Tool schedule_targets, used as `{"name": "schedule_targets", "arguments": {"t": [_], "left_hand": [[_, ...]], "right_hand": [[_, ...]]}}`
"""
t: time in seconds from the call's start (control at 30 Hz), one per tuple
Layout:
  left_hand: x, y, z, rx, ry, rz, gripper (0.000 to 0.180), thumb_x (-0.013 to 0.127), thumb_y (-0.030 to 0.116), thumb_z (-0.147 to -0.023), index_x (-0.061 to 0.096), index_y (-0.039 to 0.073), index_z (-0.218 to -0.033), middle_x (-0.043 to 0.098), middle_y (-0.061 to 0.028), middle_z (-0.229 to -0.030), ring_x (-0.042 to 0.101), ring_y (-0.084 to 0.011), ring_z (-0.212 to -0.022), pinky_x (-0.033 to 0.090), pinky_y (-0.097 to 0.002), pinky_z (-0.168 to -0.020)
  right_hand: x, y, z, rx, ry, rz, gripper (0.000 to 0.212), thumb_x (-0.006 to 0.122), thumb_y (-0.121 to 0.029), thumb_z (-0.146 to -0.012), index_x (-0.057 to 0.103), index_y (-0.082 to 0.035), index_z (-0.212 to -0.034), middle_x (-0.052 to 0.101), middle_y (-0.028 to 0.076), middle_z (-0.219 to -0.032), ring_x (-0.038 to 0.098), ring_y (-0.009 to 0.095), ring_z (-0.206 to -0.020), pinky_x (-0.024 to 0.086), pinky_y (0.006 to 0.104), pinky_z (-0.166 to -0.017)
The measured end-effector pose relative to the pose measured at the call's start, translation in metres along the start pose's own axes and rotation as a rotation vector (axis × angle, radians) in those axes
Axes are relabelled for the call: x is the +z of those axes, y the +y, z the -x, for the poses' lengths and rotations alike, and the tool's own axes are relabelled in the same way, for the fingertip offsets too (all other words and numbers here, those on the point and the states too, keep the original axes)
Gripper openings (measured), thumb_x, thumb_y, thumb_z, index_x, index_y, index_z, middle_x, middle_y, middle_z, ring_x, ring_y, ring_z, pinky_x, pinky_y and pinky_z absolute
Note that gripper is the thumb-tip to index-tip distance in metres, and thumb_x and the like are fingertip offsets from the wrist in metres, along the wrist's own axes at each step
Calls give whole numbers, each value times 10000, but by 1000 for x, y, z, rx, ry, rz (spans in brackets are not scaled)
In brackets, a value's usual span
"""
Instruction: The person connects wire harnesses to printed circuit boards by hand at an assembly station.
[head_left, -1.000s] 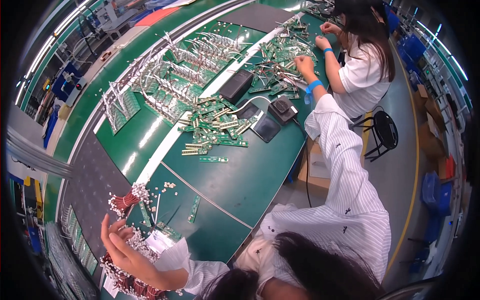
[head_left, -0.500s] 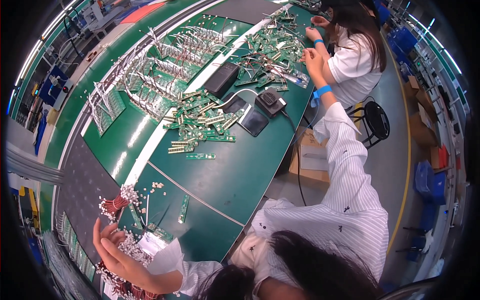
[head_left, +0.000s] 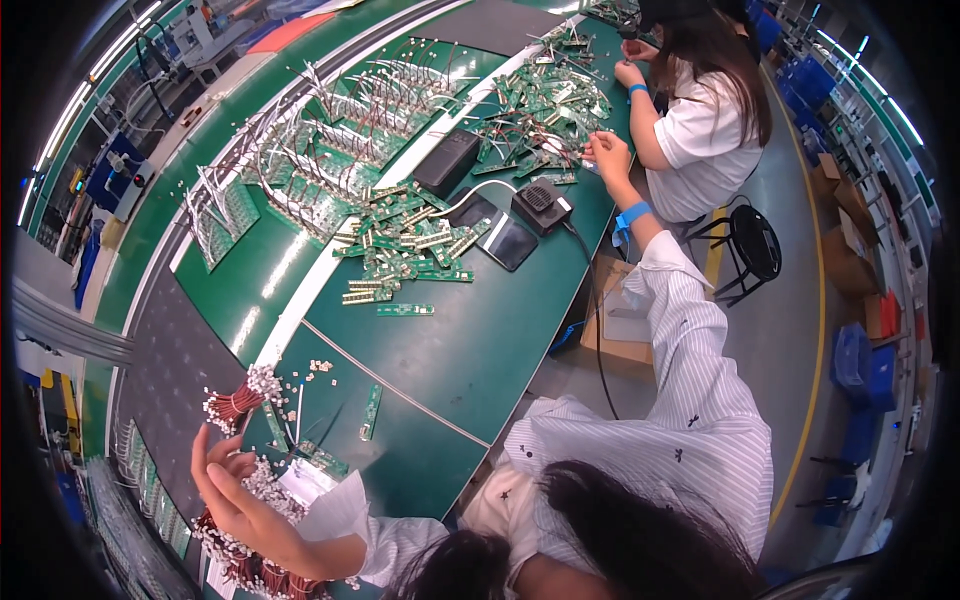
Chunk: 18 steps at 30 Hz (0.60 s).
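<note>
My left hand [head_left: 240,500] hovers with curved, parted fingers over a heap of red wire bundles with white connectors [head_left: 265,578]. Nothing shows in that hand. Just beyond its fingertips lies one more tied bundle of red wires [head_left: 232,402]. My right hand [head_left: 610,160], wearing a blue wrist strap, is stretched far forward at the table's right edge. Its thumb and fingers are pinched together, and whatever they hold is too small to make out. Beside it spreads a big pile of small green circuit boards [head_left: 545,95], some with wires attached.
A nearer pile of circuit boards [head_left: 400,240] lies by a phone [head_left: 508,245], a black box-shaped device [head_left: 541,204] and a black case [head_left: 447,160]. Wired board panels [head_left: 310,180] stand on the left strip. A co-worker [head_left: 705,120] sits far right, near a black stool [head_left: 752,243].
My right hand has come down and a little left, toward the near side of the far board pile. My left hand has barely moved.
</note>
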<state>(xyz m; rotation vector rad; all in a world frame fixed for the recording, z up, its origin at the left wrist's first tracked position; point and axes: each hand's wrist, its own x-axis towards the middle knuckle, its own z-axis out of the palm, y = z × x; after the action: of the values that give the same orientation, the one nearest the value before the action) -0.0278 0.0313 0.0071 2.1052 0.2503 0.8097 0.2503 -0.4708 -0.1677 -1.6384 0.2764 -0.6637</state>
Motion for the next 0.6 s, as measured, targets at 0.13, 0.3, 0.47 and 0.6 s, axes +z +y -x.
{"name": "schedule_targets", "arguments": {"t": [0.13,0.3,0.47,0.6], "left_hand": [[-4,0,1,6,10,-29,328,274,161,-894,439,-8,-1121,528,-73,-824,432,-99,-639,366,-215,-611],[-8,1,3,1,21,-9,327,274,160,-893,444,-8,-1116,527,-72,-815,432,-97,-638,365,-215,-609],[-8,-1,3,20,1,3,329,270,161,-894,445,-8,-1115,524,-72,-816,430,-98,-637,366,-215,-608],[-10,1,5,23,-4,10,331,270,167,-894,445,-7,-1115,524,-71,-815,431,-98,-641,366,-214,-609]], "right_hand": [[-2,-4,2,-135,22,60,142,502,-63,-799,523,65,-857,579,104,-683,576,140,-570,511,256,-502],[-22,-2,29,-194,150,-35,115,486,-48,-807,510,60,-839,577,104,-681,577,131,-594,506,249,-500],[-29,-4,50,-154,93,170,104,515,-60,-785,527,37,-818,583,91,-657,573,114,-563,498,241,-483],[-20,-3,52,-178,45,307,105,515,-64,-783,530,33,-819,585,90,-654,575,114,-566,494,244,-485]]}}
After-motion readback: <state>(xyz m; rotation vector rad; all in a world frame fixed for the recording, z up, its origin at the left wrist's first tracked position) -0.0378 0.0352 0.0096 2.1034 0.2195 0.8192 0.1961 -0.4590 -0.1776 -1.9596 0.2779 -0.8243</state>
